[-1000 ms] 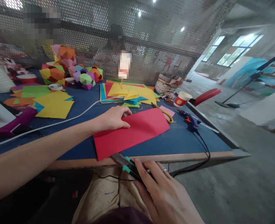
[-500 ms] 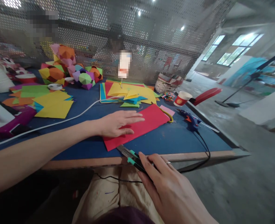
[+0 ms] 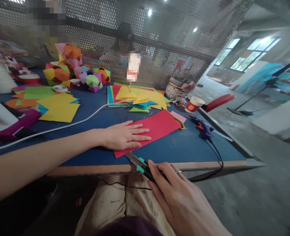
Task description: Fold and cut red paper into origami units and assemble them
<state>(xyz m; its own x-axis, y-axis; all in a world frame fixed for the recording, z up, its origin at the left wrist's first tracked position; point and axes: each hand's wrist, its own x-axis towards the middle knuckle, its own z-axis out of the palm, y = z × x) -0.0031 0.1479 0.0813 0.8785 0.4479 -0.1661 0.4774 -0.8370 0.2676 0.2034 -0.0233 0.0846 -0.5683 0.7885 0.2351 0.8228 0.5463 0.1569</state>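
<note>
My left hand (image 3: pixel 125 136) lies flat with fingers outstretched on a folded red sheet of paper (image 3: pixel 158 126), pressing it to the blue tabletop (image 3: pixel 91 157). In my right hand (image 3: pixel 174 183) is a utility knife (image 3: pixel 141 166), black with green parts. Its blade points to the upper left, and the tip is at the sheet's near edge, close to the lower left corner. Whether the blade is inside the fold I cannot tell. Beyond the sheet's right end are yellow-handled scissors (image 3: pixel 182 125), partly covered, and a pink piece of paper (image 3: pixel 178 116).
A glue gun (image 3: pixel 203 127) with a black cord lies on the right, near a paper cup (image 3: pixel 194 105). Coloured paper stacks (image 3: pixel 147 96) and folded paper balls (image 3: pixel 92 81) stand further back. A white cable (image 3: pixel 86 119) crosses the left side. A perforated metal screen (image 3: pixel 155 46) rises behind.
My left hand has flattened onto the red paper, its thumb and fingers now spread lower over it. The knife in my right hand has hardly moved. The whole view has shifted slightly.
</note>
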